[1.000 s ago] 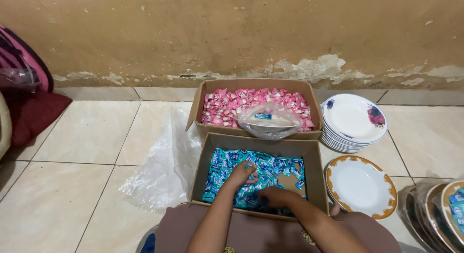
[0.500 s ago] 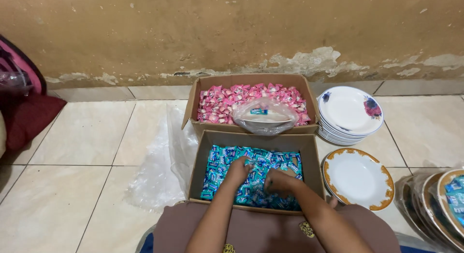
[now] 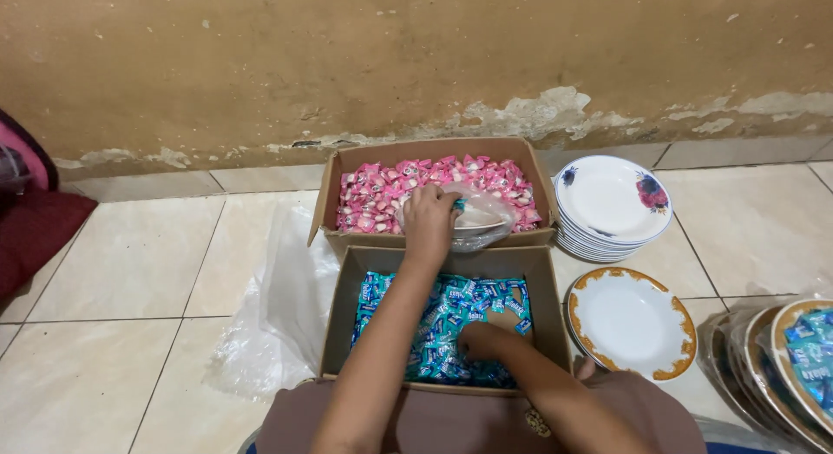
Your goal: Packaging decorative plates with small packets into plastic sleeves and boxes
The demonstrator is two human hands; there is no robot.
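Around: a crumpled plastic sheet [image 3: 278,324] lies on the tiled floor [image 3: 130,263] left of the boxes; a dark red cloth [image 3: 35,237] sits at the far left by the wall [image 3: 416,63].
In the way: the left forearm crosses over the near box [image 3: 347,332]; the far box [image 3: 334,180] stands just behind it, touching.
Boxes: 2, cardboard, open; near one full of blue sweets [image 3: 451,311], far one full of pink sweets [image 3: 382,189].
Plates: 1 white stack with a flower print [image 3: 612,198] right of the far box; 1 gold-rimmed plate [image 3: 632,322] alone beside the near box; more wrapped plates [image 3: 764,358] at the right edge, count unclear, the top one holding blue sweets.
Bag: 1 clear bag [image 3: 486,220] rests on the pink sweets.
Left hand [image 3: 429,220]: arm stretched forward, grip closed at the mouth of the bag, a blue sweet at the fingertips.
Right hand [image 3: 482,339]: low in the near box, fingers curled into the blue sweets; whether the grip holds any, I cannot tell.
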